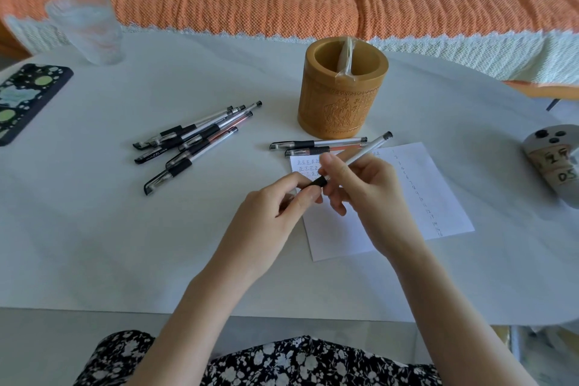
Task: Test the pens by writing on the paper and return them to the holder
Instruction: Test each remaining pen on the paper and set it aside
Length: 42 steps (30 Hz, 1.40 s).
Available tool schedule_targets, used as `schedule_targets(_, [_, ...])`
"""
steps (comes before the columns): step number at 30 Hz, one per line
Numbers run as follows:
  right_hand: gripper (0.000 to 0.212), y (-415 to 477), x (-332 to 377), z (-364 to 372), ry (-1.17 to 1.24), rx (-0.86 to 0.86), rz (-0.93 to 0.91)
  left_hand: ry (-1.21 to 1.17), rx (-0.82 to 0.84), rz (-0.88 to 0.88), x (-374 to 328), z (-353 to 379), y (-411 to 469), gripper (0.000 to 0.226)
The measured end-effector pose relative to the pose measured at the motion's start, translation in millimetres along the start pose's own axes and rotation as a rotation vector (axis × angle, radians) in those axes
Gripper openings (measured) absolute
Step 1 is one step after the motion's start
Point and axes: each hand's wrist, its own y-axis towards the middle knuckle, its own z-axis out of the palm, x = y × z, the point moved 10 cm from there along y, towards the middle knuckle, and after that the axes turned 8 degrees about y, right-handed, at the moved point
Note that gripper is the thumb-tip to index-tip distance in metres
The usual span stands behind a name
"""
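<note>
Pen (360, 157), pale-barrelled and black-sleeved, is pinched in the grip of left hand (279, 207) and right hand (363, 191).

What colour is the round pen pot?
The pen pot is yellowish brown with carvings on its side, seen in the head view.

Your white desk (94, 244), carved holder (341, 110) upright, heap of pens (194, 141) left of it, two pens (316, 147) before it, paper (438, 191), glass (87, 28), phone (28, 100).
</note>
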Motion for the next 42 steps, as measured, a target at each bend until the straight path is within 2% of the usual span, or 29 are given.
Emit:
schedule_targets(3, [0.022,0.7,-9.3,5.7,0.051,0.074,0.092,0.03,-0.012,-0.014,6.0,-2.2,-1.3,0.036])
schedule_targets(5, [0.026,3.7,-12.1,-4.8,0.129,0.014,0.12,0.108,-0.053,-0.047,12.5,-9.4,-1.8,0.036])
schedule_targets(8, [0.01,6.7,-8.1,-29.7,0.169,-0.132,0.087,0.261,-0.065,-0.12,20.5,-14.1,-4.3,0.037])
schedule_targets(17, [0.042,6.7,-10.9,-37.2,-0.261,-0.334,-0.001,0.522,-0.008,-0.134,17.7,-4.6,-4.1,0.043])
schedule_targets(19, [0.047,7.3,-8.5,-37.3,-0.315,-0.376,-0.037,0.54,-0.011,-0.127,16.4,-4.1,-4.1,0.043])
schedule_targets(25, [0.039,5.5,-9.5,-31.7,-0.43,-0.414,-0.093,0.55,-0.011,-0.129,15.5,-4.1,-4.9,0.042])
schedule_targets(42, [0.039,8.9,-14.0,-31.5,-0.439,-0.407,-0.109,0.556,0.018,-0.159,19.2,-2.0,-4.9,0.041])
